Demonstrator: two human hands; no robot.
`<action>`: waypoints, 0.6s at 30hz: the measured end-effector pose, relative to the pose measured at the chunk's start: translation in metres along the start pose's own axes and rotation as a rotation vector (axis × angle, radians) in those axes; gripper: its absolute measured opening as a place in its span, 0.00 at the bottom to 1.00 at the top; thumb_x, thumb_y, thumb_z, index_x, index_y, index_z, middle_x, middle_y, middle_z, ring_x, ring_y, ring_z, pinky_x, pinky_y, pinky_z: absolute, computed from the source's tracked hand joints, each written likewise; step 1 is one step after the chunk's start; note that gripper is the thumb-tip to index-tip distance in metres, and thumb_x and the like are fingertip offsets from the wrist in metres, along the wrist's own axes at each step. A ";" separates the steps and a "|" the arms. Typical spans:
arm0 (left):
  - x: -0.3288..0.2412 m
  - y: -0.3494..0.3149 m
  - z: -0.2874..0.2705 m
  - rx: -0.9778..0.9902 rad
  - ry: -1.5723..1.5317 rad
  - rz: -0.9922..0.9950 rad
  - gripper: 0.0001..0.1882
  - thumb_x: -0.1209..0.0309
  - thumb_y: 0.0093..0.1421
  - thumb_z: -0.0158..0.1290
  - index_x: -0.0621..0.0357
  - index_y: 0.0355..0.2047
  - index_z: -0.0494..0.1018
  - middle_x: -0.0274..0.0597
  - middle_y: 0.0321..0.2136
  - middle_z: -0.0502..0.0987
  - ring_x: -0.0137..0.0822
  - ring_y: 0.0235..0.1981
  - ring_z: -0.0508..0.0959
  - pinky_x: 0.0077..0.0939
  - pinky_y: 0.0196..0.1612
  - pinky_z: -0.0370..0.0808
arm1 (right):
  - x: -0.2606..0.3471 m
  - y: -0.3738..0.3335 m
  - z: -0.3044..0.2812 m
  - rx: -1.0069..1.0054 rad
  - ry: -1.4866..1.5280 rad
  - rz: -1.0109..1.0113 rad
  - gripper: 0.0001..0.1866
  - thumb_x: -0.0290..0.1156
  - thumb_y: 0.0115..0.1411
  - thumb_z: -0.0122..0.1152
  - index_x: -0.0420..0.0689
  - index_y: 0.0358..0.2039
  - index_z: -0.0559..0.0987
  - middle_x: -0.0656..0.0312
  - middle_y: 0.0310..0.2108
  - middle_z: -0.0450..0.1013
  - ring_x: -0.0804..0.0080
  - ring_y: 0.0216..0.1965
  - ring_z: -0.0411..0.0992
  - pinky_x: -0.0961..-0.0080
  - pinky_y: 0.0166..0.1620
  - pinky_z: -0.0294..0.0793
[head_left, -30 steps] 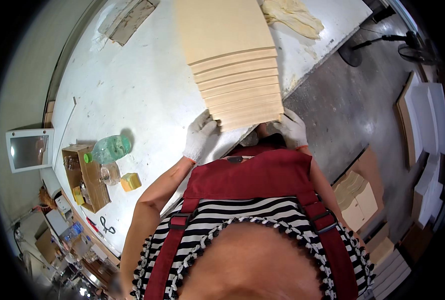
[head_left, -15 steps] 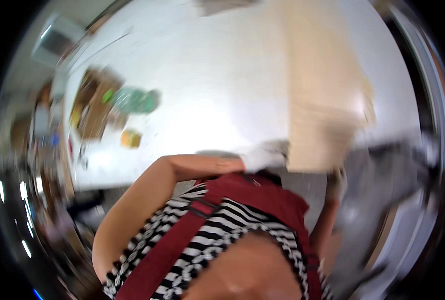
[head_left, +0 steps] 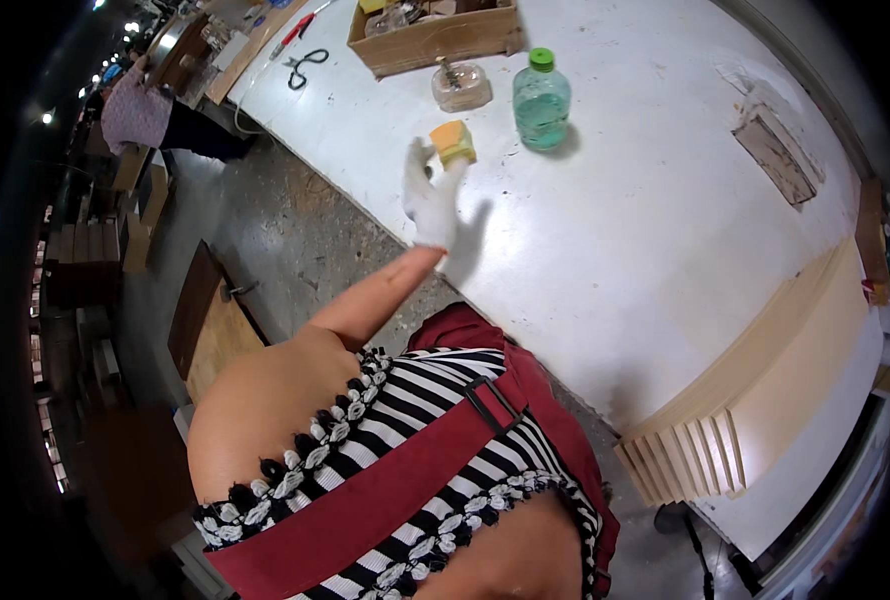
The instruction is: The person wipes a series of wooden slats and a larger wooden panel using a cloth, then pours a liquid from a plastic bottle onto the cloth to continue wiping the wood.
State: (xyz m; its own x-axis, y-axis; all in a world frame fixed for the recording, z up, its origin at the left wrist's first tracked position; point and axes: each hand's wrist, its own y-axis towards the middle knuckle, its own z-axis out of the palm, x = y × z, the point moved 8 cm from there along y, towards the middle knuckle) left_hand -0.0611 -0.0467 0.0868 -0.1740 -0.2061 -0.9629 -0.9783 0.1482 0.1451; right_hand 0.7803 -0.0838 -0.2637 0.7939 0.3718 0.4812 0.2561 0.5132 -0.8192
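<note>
My left hand [head_left: 430, 200], in a white glove, reaches out over the white table with its thumb and fingers apart. Just beyond the fingertips is a small yellow, orange and green sponge [head_left: 452, 141]; the fingers come up to its near edge, and I cannot tell if they touch it. A clear bottle [head_left: 541, 110] with green liquid and a green cap stands to the right of the sponge. Behind the sponge sits a squat glass jar [head_left: 461, 90] with something upright in its top. My right hand is out of view.
A cardboard box [head_left: 435, 45] of odds and ends stands at the far edge, near black scissors [head_left: 306, 68]. Several pale boards [head_left: 755, 390] lie stacked in steps at the right. A scuffed block [head_left: 773, 158] lies farther back. Another person [head_left: 145, 110] is at the far left.
My view has swung to the left. My left hand has gone from the pale boards to the sponge. My right hand, earlier at the boards' near end, has left the view.
</note>
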 end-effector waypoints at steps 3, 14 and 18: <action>0.067 0.048 -0.013 -0.053 -0.071 -0.345 0.53 0.57 0.48 0.65 0.72 0.65 0.48 0.60 0.57 0.64 0.45 0.55 0.68 0.32 0.59 0.64 | -0.032 0.000 -0.016 0.330 0.091 0.250 0.24 0.31 0.67 0.35 0.36 0.62 0.60 0.49 0.60 0.64 0.59 0.61 0.64 0.69 0.64 0.62; 0.076 0.042 0.048 0.434 -0.040 -0.236 0.54 0.62 0.46 0.66 0.71 0.64 0.46 0.54 0.56 0.64 0.42 0.53 0.70 0.33 0.56 0.68 | -0.153 -0.240 0.186 -0.051 -0.648 -0.030 0.28 0.41 0.67 0.51 0.40 0.62 0.62 0.55 0.56 0.68 0.63 0.53 0.68 0.68 0.58 0.63; 0.009 -0.010 0.033 0.625 -0.158 -0.283 0.42 0.76 0.55 0.58 0.69 0.65 0.48 0.55 0.56 0.66 0.41 0.52 0.71 0.30 0.53 0.70 | -0.145 -0.300 0.306 0.239 -0.828 -0.250 0.20 0.33 0.61 0.58 0.36 0.52 0.74 0.61 0.40 0.75 0.76 0.38 0.73 0.79 0.39 0.73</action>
State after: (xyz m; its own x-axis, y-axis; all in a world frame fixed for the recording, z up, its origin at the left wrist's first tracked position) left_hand -0.0493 -0.0178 0.0688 0.1425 -0.1833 -0.9727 -0.7271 0.6474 -0.2285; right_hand 0.4196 -0.0545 0.0080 0.0546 0.6189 0.7836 0.1730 0.7670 -0.6179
